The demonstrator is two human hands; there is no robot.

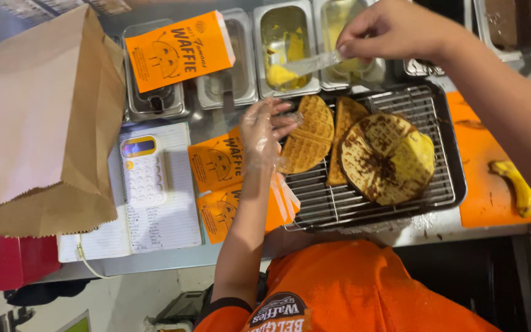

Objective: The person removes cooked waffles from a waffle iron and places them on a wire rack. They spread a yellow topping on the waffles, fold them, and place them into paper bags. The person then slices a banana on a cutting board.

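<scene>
My left hand (264, 132), in a thin clear plastic glove, touches the edge of a folded golden waffle half (307, 136) on the wire rack (364, 206). My right hand (394, 29) grips a flat metal spreading knife (308, 63); its tip carries a lump of yellow cream (279, 75) over a steel tub of yellow cream (287, 37). Another waffle piece (345, 126) leans beside the first. A round waffle (388, 157) with chocolate streaks and yellow cream lies to the right on the rack.
The rack sits in a black tray (456, 178). Several steel tubs (228, 74) line the back. Orange paper sleeves (216, 163) lie left of the rack, another (179, 50) on a tub. A brown paper bag (38, 123), calculator (142, 169), notebook (164, 224) and a banana piece (516, 184) on an orange mat surround them.
</scene>
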